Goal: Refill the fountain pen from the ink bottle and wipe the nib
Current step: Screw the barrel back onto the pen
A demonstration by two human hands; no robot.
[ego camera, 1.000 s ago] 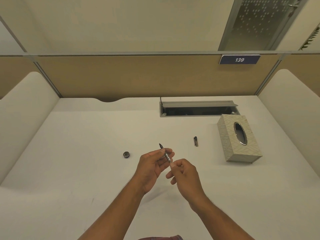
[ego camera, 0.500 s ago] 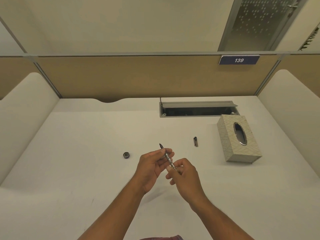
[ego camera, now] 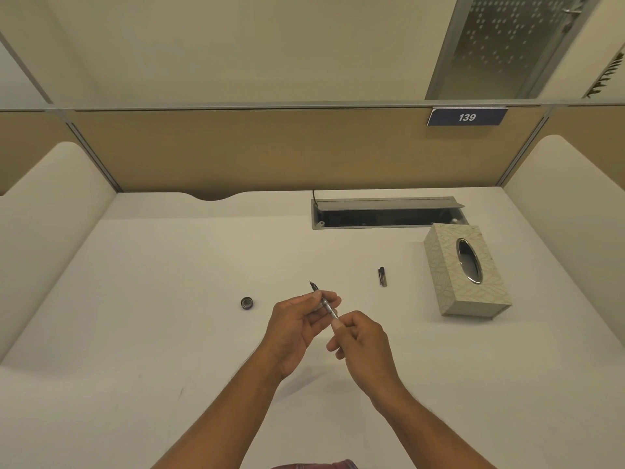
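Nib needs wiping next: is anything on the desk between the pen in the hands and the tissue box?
Only the small dark pen cap, lying on the desk partway between the pen and the tissue box; lifted, the pen clears it.

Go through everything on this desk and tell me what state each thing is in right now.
Fountain pen: uncapped, nib up and away, held in both hands.
Left hand: gripping the nib end.
Right hand: pinching the rear end.
Pen cap: off, lying flat.
Small round cap: off, on desk.
Cable hatch: lid open.
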